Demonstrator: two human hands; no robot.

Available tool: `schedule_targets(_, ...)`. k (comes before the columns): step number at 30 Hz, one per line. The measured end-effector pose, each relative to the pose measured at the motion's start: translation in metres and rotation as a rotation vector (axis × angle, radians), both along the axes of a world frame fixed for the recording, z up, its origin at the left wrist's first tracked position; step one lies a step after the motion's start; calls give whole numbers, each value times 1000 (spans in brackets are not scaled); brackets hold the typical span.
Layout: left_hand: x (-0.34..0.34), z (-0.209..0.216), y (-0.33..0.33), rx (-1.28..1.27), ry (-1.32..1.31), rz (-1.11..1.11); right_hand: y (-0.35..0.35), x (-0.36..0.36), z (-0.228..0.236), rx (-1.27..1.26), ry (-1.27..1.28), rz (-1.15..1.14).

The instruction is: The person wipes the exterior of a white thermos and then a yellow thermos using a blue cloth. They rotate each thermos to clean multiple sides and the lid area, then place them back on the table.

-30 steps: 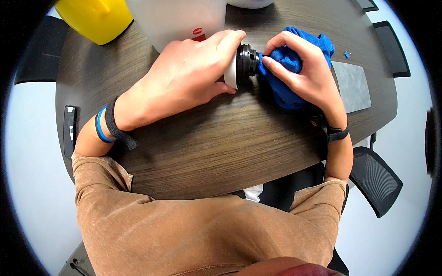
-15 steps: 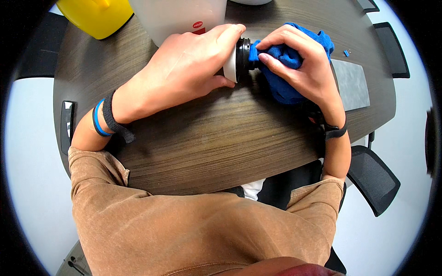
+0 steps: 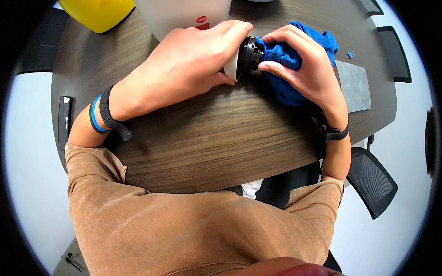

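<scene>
My left hand (image 3: 184, 69) is wrapped around a white object with a black threaded end (image 3: 246, 57), held on its side just above the wooden table (image 3: 221, 142). Most of that object is hidden under my fingers. My right hand (image 3: 306, 69) holds a blue cloth (image 3: 287, 53) bunched against the black end, thumb and fingers pressing the cloth onto it. The rest of the cloth hangs down to the tabletop under my right palm.
A yellow container (image 3: 99, 14) stands at the far left of the table and a translucent white container with a red mark (image 3: 184, 16) behind my left hand. A grey flat panel (image 3: 352, 85) lies at the right. Black chairs (image 3: 370, 179) ring the table.
Both hands and the held object have shifted slightly up and away in the view. The right hand's cloth now covers more of the black end.
</scene>
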State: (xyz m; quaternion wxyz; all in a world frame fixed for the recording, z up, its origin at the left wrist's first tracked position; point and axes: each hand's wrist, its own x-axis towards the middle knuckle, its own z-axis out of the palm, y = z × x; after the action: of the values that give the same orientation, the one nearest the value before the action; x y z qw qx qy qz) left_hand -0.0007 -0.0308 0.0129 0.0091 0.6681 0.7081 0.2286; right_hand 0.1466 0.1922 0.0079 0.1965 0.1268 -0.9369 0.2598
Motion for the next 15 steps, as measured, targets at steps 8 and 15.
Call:
schedule_targets(8, 1, -1, -1, 6, 2, 11, 1, 3, -2, 5, -113, -26)
schedule_targets(15, 2, -1, -1, 16, -10, 18, -1, 1, 10, 109, 133, 129)
